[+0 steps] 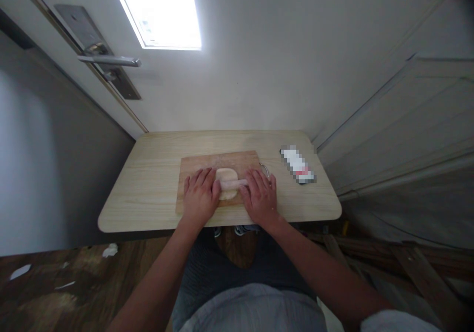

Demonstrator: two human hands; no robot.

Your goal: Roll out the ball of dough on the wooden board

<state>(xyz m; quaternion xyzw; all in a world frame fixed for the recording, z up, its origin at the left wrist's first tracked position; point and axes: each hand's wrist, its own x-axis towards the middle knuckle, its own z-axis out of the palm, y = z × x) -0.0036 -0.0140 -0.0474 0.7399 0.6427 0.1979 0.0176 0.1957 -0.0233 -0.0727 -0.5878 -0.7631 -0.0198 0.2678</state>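
A flattened round of dough (227,175) lies on a wooden cutting board (240,158). Across its middle rests a pale rolling pin (228,185), lying roughly left to right. My left hand (201,191) covers the pin's left end, palm down, with the thumb against it. Over the right end sits my right hand (259,191), its fingers bent forward and its thumb at the pin. Both ends of the pin are hidden beneath my hands. Dough shows above and below the pin, between the two hands.
The board lies on a small light-wood table (148,174). A metal ring handle (264,169) is at the board's right side. Farther right lies a blurred-out phone-shaped object (298,165). A door with a lever handle (111,61) stands behind the table, and walls flank it.
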